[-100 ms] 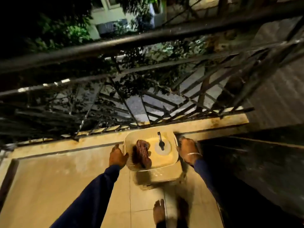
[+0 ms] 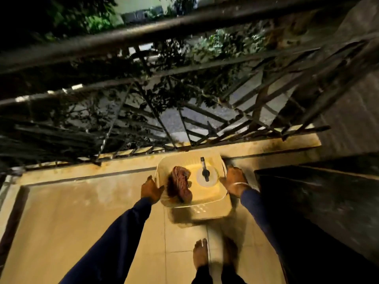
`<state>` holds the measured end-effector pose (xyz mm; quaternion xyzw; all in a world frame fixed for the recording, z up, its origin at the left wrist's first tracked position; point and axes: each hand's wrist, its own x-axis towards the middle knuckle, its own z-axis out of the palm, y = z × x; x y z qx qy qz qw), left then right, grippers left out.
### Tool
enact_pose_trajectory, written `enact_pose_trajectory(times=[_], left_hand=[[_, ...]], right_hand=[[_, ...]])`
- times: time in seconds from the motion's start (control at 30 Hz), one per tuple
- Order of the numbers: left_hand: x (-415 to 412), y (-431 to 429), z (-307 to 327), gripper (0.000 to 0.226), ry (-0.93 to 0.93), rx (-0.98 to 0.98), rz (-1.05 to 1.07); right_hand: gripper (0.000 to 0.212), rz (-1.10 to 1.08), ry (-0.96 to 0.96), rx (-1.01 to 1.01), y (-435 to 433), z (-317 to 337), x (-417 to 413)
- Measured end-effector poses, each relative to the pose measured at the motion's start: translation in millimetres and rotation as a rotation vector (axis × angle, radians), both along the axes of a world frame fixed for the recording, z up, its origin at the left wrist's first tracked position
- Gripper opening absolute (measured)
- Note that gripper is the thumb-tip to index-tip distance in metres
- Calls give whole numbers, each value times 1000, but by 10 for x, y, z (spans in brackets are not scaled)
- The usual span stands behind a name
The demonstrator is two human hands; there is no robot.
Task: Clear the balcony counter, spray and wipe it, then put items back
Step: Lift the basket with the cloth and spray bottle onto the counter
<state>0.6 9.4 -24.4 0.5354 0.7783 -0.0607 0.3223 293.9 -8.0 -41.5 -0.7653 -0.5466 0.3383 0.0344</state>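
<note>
A pale plastic basket [image 2: 213,210] is held between the two hands, low over the tiled balcony floor [image 2: 82,222] and just short of the ledge at the foot of the railing [image 2: 184,78]. The left hand [image 2: 151,190] is pressed flat against the basket's left rim, fingers spread along the edge. The right hand [image 2: 233,181] is closed over the right rim, a thin light bangle [image 2: 239,183] being seen at its wrist. Both arms are covered by dark blue sleeves [image 2: 114,238].

Inside the basket two things are carried — a crumpled reddish-brown cloth [image 2: 180,183] on the left side, and a clear spray bottle [image 2: 205,175] on the right, seen from above so that its dark nozzle points away toward the railing. The cloth and the bottle lie near each other; whether they touch cannot be told.

A shadow is cast under the basket on the floor tiles, and a bare foot [image 2: 200,255] is seen below it near the bottom edge. To the right a dark stone tabletop [image 2: 328,201] is seen — its surface is in deep shadow and little can be made out on it. Beyond the iron railing, foliage and a paved lane are dimly lit.
</note>
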Motion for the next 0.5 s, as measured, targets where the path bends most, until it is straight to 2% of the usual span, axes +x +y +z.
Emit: enact_pose_trajectory(times=[0.1,0.17,0.3,0.4,0.5], left_hand=[[18,44,-158,37,-6,-3,14],[1,72,-206,27,-25,14,69],[-115,189,-241,28,-127,36,216],[-273,216,-93,36,-186,137,246],[-245,151,487,31,-338,191,328]], right_hand=[[39,-25,1,-91,101,-255,-56],[32,-31,0,-115,149,-335,-79],[30,-62,63,-78,307,-432,-68],[29,-92,87,5,337,2,-112],[23,-31,42,86,421,587,-33]])
